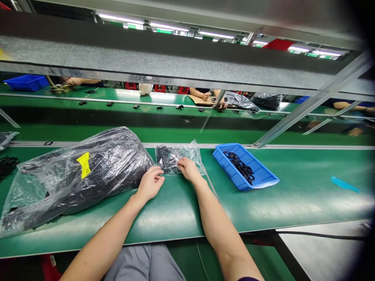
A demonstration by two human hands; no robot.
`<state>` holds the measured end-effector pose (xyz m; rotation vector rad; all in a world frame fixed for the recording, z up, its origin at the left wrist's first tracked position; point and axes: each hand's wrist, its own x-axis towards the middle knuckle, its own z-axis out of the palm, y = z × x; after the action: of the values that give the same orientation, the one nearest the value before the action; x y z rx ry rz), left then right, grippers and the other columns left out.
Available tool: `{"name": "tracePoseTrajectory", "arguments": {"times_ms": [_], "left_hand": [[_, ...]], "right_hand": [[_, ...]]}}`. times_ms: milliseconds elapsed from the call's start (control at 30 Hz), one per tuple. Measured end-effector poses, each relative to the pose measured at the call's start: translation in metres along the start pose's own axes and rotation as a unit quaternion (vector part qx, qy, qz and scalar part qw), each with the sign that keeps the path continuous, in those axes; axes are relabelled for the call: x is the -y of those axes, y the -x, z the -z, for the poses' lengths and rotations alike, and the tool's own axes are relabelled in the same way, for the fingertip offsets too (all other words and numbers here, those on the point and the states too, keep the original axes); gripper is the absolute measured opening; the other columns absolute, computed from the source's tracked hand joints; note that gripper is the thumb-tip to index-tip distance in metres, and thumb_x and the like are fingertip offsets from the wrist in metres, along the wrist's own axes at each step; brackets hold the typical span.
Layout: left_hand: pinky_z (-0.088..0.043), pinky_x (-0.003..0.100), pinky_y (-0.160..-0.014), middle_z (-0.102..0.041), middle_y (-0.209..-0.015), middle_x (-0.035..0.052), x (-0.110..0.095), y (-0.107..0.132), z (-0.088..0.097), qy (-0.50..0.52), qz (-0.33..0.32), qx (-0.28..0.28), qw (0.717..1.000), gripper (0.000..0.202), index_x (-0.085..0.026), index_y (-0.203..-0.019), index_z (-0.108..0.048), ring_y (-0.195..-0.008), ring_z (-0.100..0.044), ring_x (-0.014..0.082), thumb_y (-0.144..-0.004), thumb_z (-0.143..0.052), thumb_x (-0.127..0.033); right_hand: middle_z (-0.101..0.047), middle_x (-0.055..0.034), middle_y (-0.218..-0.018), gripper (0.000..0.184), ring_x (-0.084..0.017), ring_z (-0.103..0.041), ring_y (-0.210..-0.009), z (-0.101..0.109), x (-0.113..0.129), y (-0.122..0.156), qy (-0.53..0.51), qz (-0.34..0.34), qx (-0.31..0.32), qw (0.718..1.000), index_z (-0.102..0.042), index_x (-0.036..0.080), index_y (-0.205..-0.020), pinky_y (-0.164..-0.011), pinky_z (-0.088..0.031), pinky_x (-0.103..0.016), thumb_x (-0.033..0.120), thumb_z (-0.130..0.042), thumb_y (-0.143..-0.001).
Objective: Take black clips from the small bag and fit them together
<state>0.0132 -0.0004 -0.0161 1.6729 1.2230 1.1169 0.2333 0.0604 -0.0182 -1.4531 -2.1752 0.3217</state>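
A small clear plastic bag (pixel 175 157) of black parts lies on the green table (pixel 293 191) in front of me. My right hand (pixel 189 168) pinches the bag's near edge, fingers closed on the plastic. My left hand (pixel 150 182) rests just left of it, fingers curled, thumb and forefinger at the bag's lower left corner. A large clear bag (pixel 76 175) full of black parts, with a yellow label (pixel 84 164), lies to the left and touches my left hand's side.
A blue tray (pixel 260 177) holding several black parts sits to the right. A light-blue scrap (pixel 345 184) lies far right. Black parts (pixel 7 164) are at the left edge. Beyond runs a conveyor with small black parts; other people's hands (pixel 206 95) work across it.
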Motion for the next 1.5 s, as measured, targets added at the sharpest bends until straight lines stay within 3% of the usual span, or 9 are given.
{"name": "tracePoseTrajectory", "arguments": {"times_ms": [67,167,433,567,733,900,1133,1333,1500], "left_hand": [[-0.055,0.028,-0.063,-0.057,-0.122,0.0111,0.000,0.001,-0.001,-0.010,-0.004,0.000,1.000,0.019,-0.018,-0.092,-0.070,-0.065,-0.062,0.0117,-0.077,-0.061,-0.025],[-0.056,0.029,-0.064,-0.057,-0.121,0.0112,-0.001,0.002,-0.001,-0.021,-0.005,0.000,1.000,0.017,-0.017,-0.090,-0.070,-0.065,-0.063,0.0123,-0.076,-0.061,-0.023],[-0.055,0.030,-0.066,-0.058,-0.119,0.0113,-0.005,0.002,-0.001,-0.040,-0.006,0.014,0.999,0.015,-0.017,-0.087,-0.069,-0.062,-0.061,0.0110,-0.078,-0.059,-0.023],[-0.055,0.030,-0.065,-0.059,-0.118,0.0107,-0.003,0.002,-0.001,-0.027,-0.014,0.004,1.000,0.015,-0.017,-0.087,-0.069,-0.067,-0.062,0.0129,-0.078,-0.059,-0.024],[-0.054,0.029,-0.067,-0.059,-0.118,0.0098,-0.004,0.002,0.001,-0.035,-0.015,0.004,0.999,0.016,-0.018,-0.087,-0.070,-0.069,-0.062,0.0134,-0.078,-0.058,-0.024],[-0.055,0.030,-0.067,-0.061,-0.115,0.0097,-0.007,0.002,0.002,-0.032,-0.021,-0.003,0.999,0.015,-0.018,-0.086,-0.070,-0.072,-0.063,0.0152,-0.078,-0.059,-0.024],[-0.054,0.031,-0.067,-0.063,-0.113,0.0113,-0.012,0.003,0.002,-0.055,-0.023,0.004,0.998,0.015,-0.017,-0.083,-0.070,-0.072,-0.064,0.0159,-0.079,-0.057,-0.022],[-0.054,0.031,-0.069,-0.065,-0.111,0.0104,-0.016,0.003,0.004,-0.064,-0.027,0.004,0.998,0.014,-0.018,-0.083,-0.070,-0.077,-0.064,0.0172,-0.079,-0.057,-0.022],[-0.053,0.030,-0.068,-0.066,-0.108,0.0098,-0.012,0.003,0.002,-0.063,-0.041,-0.006,0.997,0.014,-0.018,-0.082,-0.070,-0.077,-0.064,0.0169,-0.080,-0.056,-0.021]], "right_hand": [[-0.064,-0.0111,-0.111,0.028,-0.023,-0.060,-0.102,-0.005,-0.006,-0.001,-0.013,0.014,-0.017,1.000,-0.070,0.019,-0.106,-0.090,-0.046,-0.034,0.013,-0.054,-0.082],[-0.059,-0.0086,-0.124,0.035,-0.022,-0.057,-0.112,-0.008,-0.013,-0.002,-0.012,0.040,0.026,0.999,-0.065,0.024,-0.116,-0.095,-0.044,-0.035,0.015,-0.056,-0.083],[-0.062,-0.0048,-0.094,0.010,-0.017,-0.059,-0.082,-0.008,-0.003,0.000,0.060,-0.015,0.031,0.998,-0.068,0.020,-0.086,-0.074,-0.042,-0.025,0.020,-0.059,-0.084],[-0.060,-0.0040,-0.090,0.008,-0.016,-0.056,-0.077,0.002,0.000,0.001,0.037,-0.021,0.002,0.999,-0.065,0.020,-0.086,-0.070,-0.040,-0.025,0.021,-0.056,-0.085],[-0.061,-0.0035,-0.080,0.012,-0.017,-0.056,-0.077,0.009,0.001,0.000,0.006,-0.040,-0.001,0.999,-0.065,0.018,-0.072,-0.071,-0.039,-0.026,0.022,-0.059,-0.082],[-0.063,-0.0022,-0.073,0.012,-0.015,-0.056,-0.068,0.015,0.005,0.001,0.004,-0.104,0.001,0.995,-0.062,0.019,-0.064,-0.063,-0.037,-0.025,0.023,-0.063,-0.075],[-0.064,0.0007,-0.068,0.006,-0.014,-0.056,-0.062,0.021,0.000,0.004,-0.046,-0.156,-0.046,0.986,-0.062,0.020,-0.076,-0.060,-0.039,-0.025,0.019,-0.057,-0.073],[-0.070,-0.0032,-0.080,0.019,-0.018,-0.063,-0.074,0.018,-0.004,0.004,-0.029,-0.157,-0.008,0.987,-0.068,0.021,-0.091,-0.070,-0.044,-0.028,0.017,-0.059,-0.075],[-0.071,-0.0047,-0.083,0.015,-0.020,-0.063,-0.077,0.017,-0.004,0.003,-0.002,-0.158,-0.059,0.986,-0.068,0.022,-0.087,-0.072,-0.045,-0.031,0.021,-0.055,-0.080]]}}
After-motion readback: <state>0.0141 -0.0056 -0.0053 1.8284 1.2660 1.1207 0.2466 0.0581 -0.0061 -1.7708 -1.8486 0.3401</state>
